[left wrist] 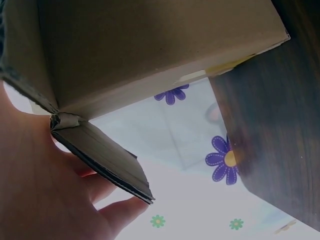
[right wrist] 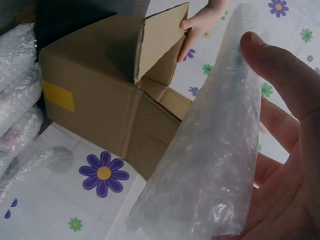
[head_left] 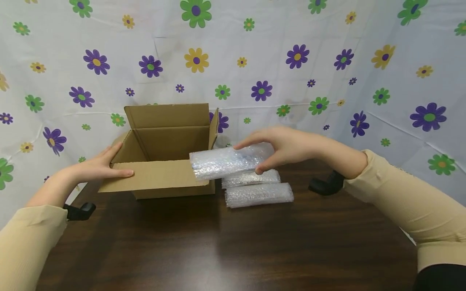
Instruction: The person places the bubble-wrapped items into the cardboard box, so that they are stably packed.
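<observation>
Pinching a bubble-wrapped bundle between thumb and fingers, the right hand holds it above the bench, its far end overlapping the right end of the front flap of an open cardboard box in the head view. Whether bundle and flap touch, I cannot tell. The bundle lies nearly level, tipped slightly down at its left end, its contents blurred by the wrap.

The left hand grips the box at its near left corner: the thumb lies over the front flap, and the other fingers bend behind the folded-out side flap, one fingertip at its edge. The box stands upright with its flaps spread, and its right wall bears a yellow patch.

Just right of the box, other wrapped bundles lie side by side on the dark wooden bench; their full number is hard to tell. Behind hangs a white cloth printed with purple, green and yellow flowers. Cream sleeves cover both forearms, and a black mount sits at each wrist.
</observation>
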`<action>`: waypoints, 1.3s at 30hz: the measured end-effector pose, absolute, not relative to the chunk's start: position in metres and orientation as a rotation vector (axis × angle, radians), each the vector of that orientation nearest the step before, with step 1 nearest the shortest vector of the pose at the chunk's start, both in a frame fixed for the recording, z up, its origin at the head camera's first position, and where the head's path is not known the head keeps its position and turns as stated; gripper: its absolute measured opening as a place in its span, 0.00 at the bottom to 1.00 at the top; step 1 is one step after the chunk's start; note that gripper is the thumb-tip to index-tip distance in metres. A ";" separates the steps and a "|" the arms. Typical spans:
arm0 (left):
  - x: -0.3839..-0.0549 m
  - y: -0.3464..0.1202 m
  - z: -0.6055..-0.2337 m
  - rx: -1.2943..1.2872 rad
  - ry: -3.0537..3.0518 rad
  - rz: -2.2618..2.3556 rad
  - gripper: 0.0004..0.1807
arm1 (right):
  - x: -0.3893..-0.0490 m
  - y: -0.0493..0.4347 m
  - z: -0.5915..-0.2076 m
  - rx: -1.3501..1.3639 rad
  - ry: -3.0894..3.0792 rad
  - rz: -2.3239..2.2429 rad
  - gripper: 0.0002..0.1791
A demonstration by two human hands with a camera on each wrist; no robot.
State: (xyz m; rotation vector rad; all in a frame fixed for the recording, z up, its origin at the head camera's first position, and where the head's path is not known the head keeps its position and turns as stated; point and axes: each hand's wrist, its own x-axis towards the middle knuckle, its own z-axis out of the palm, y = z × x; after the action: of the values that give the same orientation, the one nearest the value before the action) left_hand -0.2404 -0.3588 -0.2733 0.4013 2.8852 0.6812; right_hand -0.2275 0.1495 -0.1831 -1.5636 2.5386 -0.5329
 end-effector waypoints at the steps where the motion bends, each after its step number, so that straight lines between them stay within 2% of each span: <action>1: -0.241 -0.360 -0.274 0.397 2.886 0.677 0.61 | -0.229 0.145 -0.180 -1.573 2.530 -0.539 0.34; 18: -0.236 -0.366 -0.275 0.368 2.870 0.655 0.61 | -0.255 0.077 -0.158 -1.560 2.538 -0.622 0.35; 39: -0.238 -0.358 -0.272 0.385 2.855 0.621 0.61 | -0.293 -0.014 -0.161 -1.475 2.525 -0.632 0.36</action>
State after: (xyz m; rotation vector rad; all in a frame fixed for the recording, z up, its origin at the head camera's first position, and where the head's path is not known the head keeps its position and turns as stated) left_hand -0.2379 -0.3581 -0.2722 0.3845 2.8553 0.6209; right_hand -0.2925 -0.0140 -0.1605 -1.4754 2.5247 -0.6323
